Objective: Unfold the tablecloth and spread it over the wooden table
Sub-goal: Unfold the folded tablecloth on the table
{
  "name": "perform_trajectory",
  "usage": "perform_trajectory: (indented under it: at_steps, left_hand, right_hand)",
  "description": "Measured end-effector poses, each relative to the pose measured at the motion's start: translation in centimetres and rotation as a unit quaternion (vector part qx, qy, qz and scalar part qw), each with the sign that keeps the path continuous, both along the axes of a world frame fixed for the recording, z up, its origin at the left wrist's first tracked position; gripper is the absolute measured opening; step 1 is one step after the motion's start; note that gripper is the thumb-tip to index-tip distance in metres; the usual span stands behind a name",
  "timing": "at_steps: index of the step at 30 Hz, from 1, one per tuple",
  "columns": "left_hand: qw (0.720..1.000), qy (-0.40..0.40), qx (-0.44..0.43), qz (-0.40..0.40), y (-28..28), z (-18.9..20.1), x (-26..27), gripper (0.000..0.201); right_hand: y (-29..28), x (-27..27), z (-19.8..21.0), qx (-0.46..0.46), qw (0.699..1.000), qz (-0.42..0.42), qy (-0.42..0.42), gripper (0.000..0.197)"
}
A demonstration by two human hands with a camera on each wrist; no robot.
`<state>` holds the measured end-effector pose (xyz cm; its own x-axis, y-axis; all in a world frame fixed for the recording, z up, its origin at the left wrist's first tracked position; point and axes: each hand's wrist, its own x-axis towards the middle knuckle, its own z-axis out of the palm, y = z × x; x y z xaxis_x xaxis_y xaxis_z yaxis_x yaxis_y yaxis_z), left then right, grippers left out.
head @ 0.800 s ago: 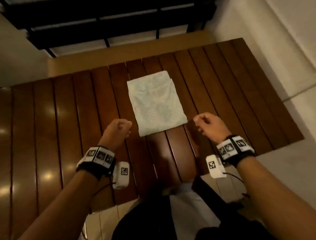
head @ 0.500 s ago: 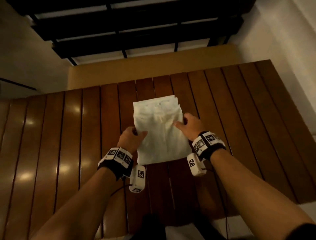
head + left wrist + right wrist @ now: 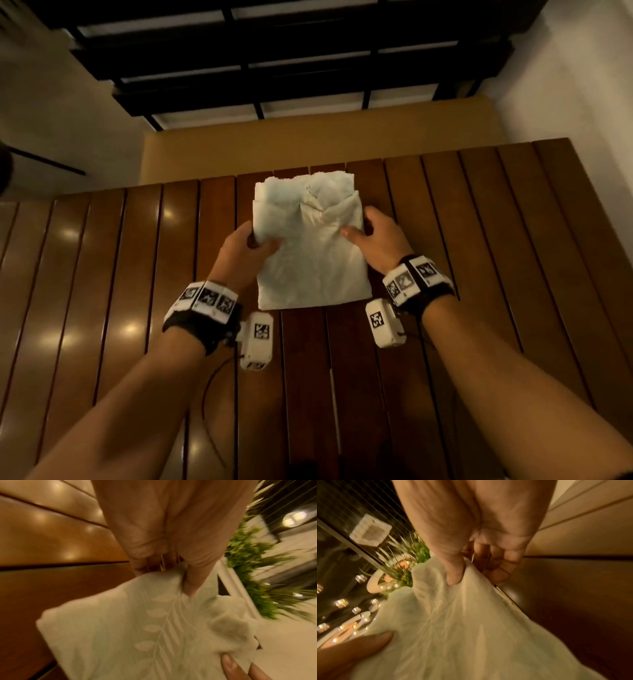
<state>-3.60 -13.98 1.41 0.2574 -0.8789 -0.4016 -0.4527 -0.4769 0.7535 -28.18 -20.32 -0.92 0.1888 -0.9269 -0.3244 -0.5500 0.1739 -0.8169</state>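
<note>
Head view: both hands [image 3: 246, 251] pinch folded tablecloth [image 3: 313, 260] on table [image 3: 102, 274].

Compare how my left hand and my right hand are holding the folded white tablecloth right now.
The left hand pinches the left edge of the folded white leaf-patterned tablecloth, thumb on top; the right hand pinches the opposite, right edge. The left hand's thumb barely crosses the edge, whereas the right hand's thumb reaches further in across the top layer. Both hold the cloth, still folded, on the slatted brown wooden table.
</note>
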Motion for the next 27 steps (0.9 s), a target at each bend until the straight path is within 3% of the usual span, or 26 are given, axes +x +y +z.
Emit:
perform_trajectory:
  at_steps: [3, 5, 9, 14, 16, 17, 23, 27]
  left_hand:
    - [0.992, 0.1, -0.065, -0.043, 5.1, 3.4, 0.2, 0.032]
    - [0.983, 0.115, -0.097, -0.101, 9.3, 4.5, 0.2, 0.037]
    - [0.953, 0.002, -0.127, -0.274, 16.1, 2.0, 0.5, 0.036]
    - [0.844, -0.162, -0.094, -0.503, 20.5, -3.6, 0.3, 0.049]
    - [0.796, -0.234, -0.053, -0.556, 21.0, -4.5, 0.2, 0.058]
    - [0.79, -0.249, -0.047, -0.558, 21.0, -4.4, 0.1, 0.058]
    - [0.863, -0.198, -0.013, -0.465, 15.9, -0.9, -2.7, 0.031]
    - [0.932, -0.144, -0.024, -0.332, 8.8, 0.2, -6.1, 0.029]
  right_hand:
    - [5.2, -2.0, 3.7, -0.051, 0.998, -0.014, -0.036, 0.034]
    - [9.4, -3.5, 5.3, -0.077, 0.995, 0.002, -0.06, 0.026]
    - [17.4, -5.5, 5.7, -0.111, 0.993, 0.041, 0.004, 0.036]
    - [24.2, -5.9, 0.9, -0.007, 0.98, 0.076, 0.185, 0.034]
    - [26.0, -5.8, -0.8, 0.061, 0.964, 0.085, 0.243, 0.036]
    - [26.6, -5.7, -1.2, 0.075, 0.961, 0.076, 0.256, 0.036]
    - [26.4, -4.6, 0.8, 0.029, 0.981, -0.06, 0.183, 0.014]
    - [25.0, -3.2, 0.6, 0.116, 0.979, -0.112, 0.128, 0.041]
